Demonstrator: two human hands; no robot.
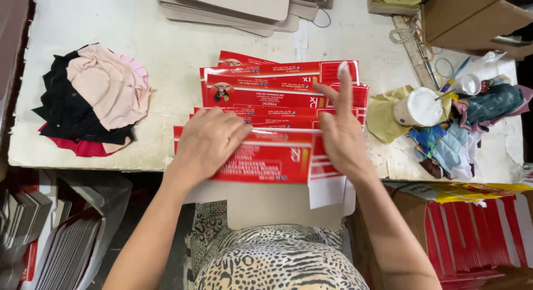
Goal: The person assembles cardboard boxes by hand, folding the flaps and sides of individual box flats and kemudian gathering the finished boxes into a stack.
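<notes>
Several flat red and white carton blanks (280,84) lie fanned in overlapping rows on the white worktable (166,51). My left hand (208,143) presses flat on the nearest blank (272,159) at the table's front edge. My right hand (341,129) rests its palm on the right end of that blank, with the fingers spread and the index finger raised, white paste on its tip. Under the blanks a plain brown board (277,204) sticks out over my lap.
A heap of black, pink and red fabric scraps (91,98) lies at the left. A white paste tub (419,107), coloured rags (461,134), scissors and rubber bands sit at the right. Grey boards (239,7) are stacked at the back. A box of red blanks (472,234) stands lower right.
</notes>
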